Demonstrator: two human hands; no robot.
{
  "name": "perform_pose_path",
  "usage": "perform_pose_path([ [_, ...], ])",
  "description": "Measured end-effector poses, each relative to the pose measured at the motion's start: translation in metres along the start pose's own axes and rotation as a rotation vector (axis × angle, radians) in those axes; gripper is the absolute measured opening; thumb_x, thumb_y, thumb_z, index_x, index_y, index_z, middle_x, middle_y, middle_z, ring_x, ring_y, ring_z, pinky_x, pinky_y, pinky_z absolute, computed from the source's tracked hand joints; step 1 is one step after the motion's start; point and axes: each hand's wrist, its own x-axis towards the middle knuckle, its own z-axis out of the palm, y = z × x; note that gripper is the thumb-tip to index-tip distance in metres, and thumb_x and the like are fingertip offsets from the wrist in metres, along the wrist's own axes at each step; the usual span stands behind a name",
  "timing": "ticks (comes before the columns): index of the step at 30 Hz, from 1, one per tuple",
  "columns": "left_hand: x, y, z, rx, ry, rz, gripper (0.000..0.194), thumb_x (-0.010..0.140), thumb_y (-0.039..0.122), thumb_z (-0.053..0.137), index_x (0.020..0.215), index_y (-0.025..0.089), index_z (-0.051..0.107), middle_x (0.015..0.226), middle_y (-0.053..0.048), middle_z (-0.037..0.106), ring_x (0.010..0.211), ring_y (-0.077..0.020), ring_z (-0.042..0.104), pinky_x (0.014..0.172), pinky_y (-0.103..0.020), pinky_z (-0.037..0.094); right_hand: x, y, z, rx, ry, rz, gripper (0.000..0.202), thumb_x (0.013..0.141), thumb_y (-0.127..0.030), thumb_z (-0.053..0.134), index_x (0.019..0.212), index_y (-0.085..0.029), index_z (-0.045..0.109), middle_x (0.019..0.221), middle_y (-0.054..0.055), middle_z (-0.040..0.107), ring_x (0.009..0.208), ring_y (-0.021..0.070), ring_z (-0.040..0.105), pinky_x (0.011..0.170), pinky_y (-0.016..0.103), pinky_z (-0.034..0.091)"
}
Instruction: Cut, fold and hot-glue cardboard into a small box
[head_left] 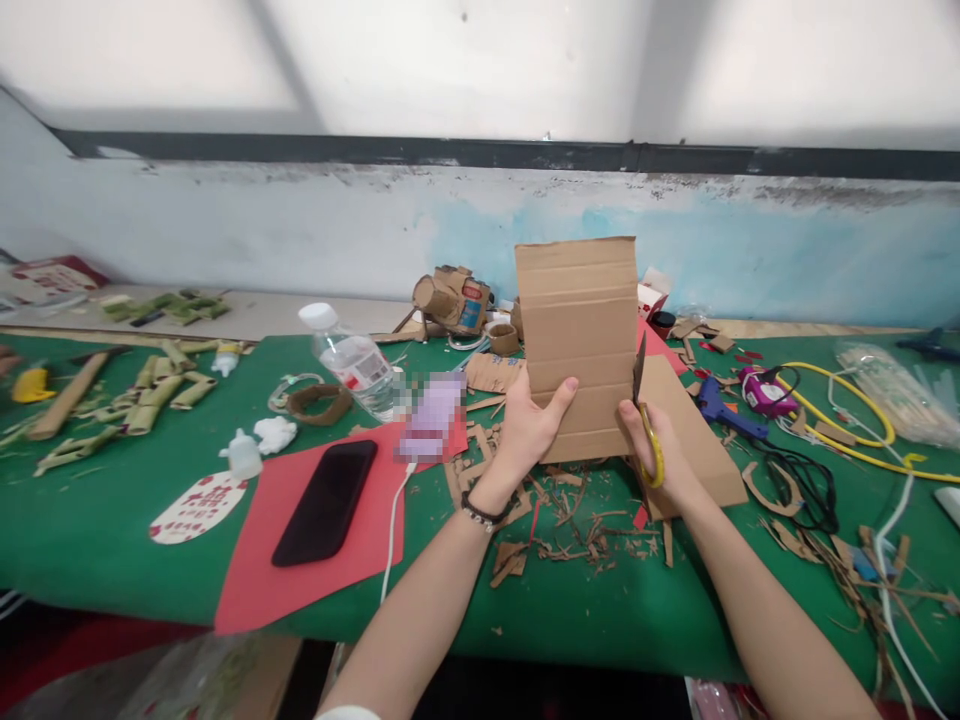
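Note:
A creased, upright piece of cardboard [577,320] is gripped at its lower left edge by my left hand [525,425], thumb lying across the front. My right hand [670,450] is closed around yellow-handled scissors [655,452], blades pointing up along the cardboard's right edge. Whether the blades have the cardboard between them cannot be made out. Behind my right hand, a larger flat cardboard sheet [705,450] rests on the green-covered table [570,620]. Cardboard scraps [592,530] are strewn below the held piece.
Left of my hands are a black phone [326,500] on red paper [244,560], a water bottle [356,365] and a purple phone [431,415] with a cable. To the right lie a blue glue gun [727,412] and yellow cord [889,405]. A cardboard model [454,300] stands behind.

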Motion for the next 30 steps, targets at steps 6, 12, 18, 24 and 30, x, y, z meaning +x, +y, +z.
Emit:
perform_pose_path([
  [6,0.001,0.002,-0.001,-0.007,-0.001,-0.015,0.059,0.095,0.059,0.078,0.135,0.018,0.067,0.136,-0.016,0.078,0.125,-0.0303,0.076,0.111,-0.049,0.062,0.000,0.005,0.001,-0.031,0.016,-0.010,0.066,0.099,-0.080,0.053,0.107,-0.019,0.075,0.096,0.010,0.079,0.093,0.0299,0.073,0.086,0.039,0.060],
  [12,0.000,0.004,-0.002,-0.004,-0.005,-0.030,0.058,0.095,0.061,0.078,0.133,0.018,0.068,0.132,-0.016,0.080,0.122,-0.0315,0.077,0.109,-0.051,0.064,0.000,0.012,0.000,-0.073,0.014,-0.007,0.063,0.101,-0.078,0.054,0.096,-0.019,0.073,0.089,0.008,0.077,0.084,0.0268,0.069,0.076,0.034,0.055],
  [18,0.000,0.004,-0.002,-0.008,-0.005,-0.016,0.058,0.095,0.059,0.078,0.134,0.018,0.067,0.134,-0.016,0.079,0.124,-0.0310,0.077,0.111,-0.050,0.063,0.001,0.018,0.001,-0.094,0.031,0.017,0.061,0.100,-0.078,0.056,0.098,-0.019,0.074,0.086,0.008,0.077,0.085,0.0281,0.070,0.077,0.035,0.056],
  [24,0.000,0.002,-0.003,-0.004,-0.012,-0.017,0.056,0.096,0.058,0.077,0.134,0.019,0.067,0.135,-0.016,0.078,0.124,-0.0310,0.077,0.111,-0.050,0.063,-0.001,0.021,0.001,-0.075,0.013,-0.002,0.057,0.102,-0.074,0.057,0.097,-0.019,0.072,0.088,0.006,0.076,0.086,0.0266,0.070,0.079,0.035,0.056],
  [30,-0.001,0.002,-0.003,-0.008,-0.001,-0.024,0.057,0.095,0.059,0.078,0.135,0.020,0.067,0.137,-0.016,0.078,0.126,-0.0320,0.076,0.114,-0.054,0.061,-0.001,0.021,0.001,-0.109,0.039,0.027,0.061,0.098,-0.079,0.057,0.090,-0.020,0.070,0.076,0.003,0.069,0.073,0.0224,0.061,0.068,0.032,0.050],
])
